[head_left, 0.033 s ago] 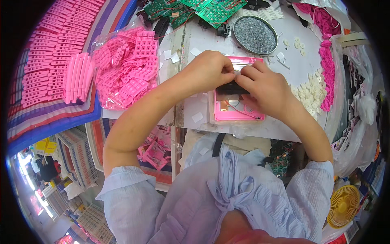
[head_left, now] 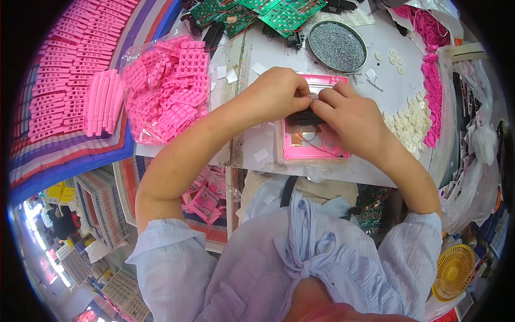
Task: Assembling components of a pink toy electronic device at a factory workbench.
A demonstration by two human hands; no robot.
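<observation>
A pink plastic casing (head_left: 322, 154) lies on the white table in front of me, with thin wires and a copper-coloured patch inside it. Across its middle sits a black part (head_left: 304, 117), partly covered by my fingers. My left hand (head_left: 279, 95) reaches over the casing's far left side, thumb and forefinger closed in a pinch. From the right comes my right hand (head_left: 351, 115), its bent fingers closed over the black part, fingertips close to those of the left. Whatever small thing lies between the fingertips is hidden.
Behind the casing stands a round dish of small metal screws (head_left: 338, 45), with green circuit boards (head_left: 284, 19) farther back. White discs (head_left: 410, 126) are heaped at right beside magenta strips (head_left: 431, 80). A clear bag of pink keypads (head_left: 169, 88) and stacked pink parts (head_left: 102, 102) lie left.
My right hand's fingers have shifted very slightly over the black part. Everything else looks the same.
</observation>
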